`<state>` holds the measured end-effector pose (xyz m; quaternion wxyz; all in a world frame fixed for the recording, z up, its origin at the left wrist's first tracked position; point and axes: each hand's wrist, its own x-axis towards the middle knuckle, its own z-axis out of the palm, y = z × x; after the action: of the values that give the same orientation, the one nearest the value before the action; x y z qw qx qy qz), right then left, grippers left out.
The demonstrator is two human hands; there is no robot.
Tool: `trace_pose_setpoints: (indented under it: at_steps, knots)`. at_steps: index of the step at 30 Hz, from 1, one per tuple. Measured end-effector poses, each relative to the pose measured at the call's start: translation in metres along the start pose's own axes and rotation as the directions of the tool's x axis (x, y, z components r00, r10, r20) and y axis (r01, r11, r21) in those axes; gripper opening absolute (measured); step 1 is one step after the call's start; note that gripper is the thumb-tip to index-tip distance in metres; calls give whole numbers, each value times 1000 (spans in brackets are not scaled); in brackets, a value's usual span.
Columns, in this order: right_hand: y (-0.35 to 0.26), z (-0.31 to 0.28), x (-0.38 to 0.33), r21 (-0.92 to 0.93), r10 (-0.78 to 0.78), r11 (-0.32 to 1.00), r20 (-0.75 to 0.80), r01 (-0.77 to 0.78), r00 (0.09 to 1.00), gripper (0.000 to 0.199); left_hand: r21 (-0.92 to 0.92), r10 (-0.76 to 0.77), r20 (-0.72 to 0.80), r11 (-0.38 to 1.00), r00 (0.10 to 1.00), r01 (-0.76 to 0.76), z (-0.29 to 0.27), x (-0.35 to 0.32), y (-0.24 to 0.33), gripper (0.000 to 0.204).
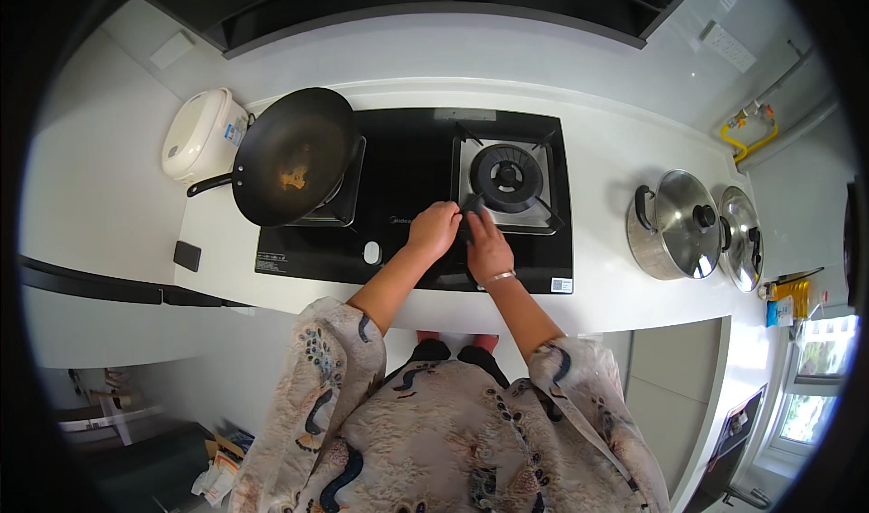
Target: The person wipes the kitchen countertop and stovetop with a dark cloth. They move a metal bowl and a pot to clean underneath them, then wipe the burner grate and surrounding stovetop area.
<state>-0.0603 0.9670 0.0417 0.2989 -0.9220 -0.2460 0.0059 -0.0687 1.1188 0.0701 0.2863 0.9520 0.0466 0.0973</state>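
Both of my hands meet on the black glass hob (407, 165), at the front left corner of the right burner (506, 177). My left hand (434, 230) is curled, its fingers closed near a dark piece of the burner's pan support (472, 204). My right hand (487, 245) lies flat beside it, fingers pointing at the same dark piece; a thin bracelet sits on that wrist. Whether either hand grips the piece is hidden by the fingers. A black wok (292, 155) with yellowish residue rests on the left burner.
A white rice cooker (201, 135) stands left of the wok. A steel pot with a lid (673, 225) and a second lid (742, 238) sit on the white counter (606, 142) to the right. A range hood hangs above. A window is at the lower right.
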Motion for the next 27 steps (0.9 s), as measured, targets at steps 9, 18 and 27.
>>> trace_pose_setpoints:
  at_steps: [9,18,27]
  knots:
    - [4,-10,30,-512,311,832,108,-215,944,28,-52,51,38,997,998,-49,6,10,-16,9]
    - [34,-40,4,-315,631,728,-39,-609,775,49,-110,8,159,994,987,10,-2,16,-15,10]
    - [-1,16,15,-292,494,825,-43,-484,868,49,-119,-14,254,992,967,45,-5,26,-18,12]
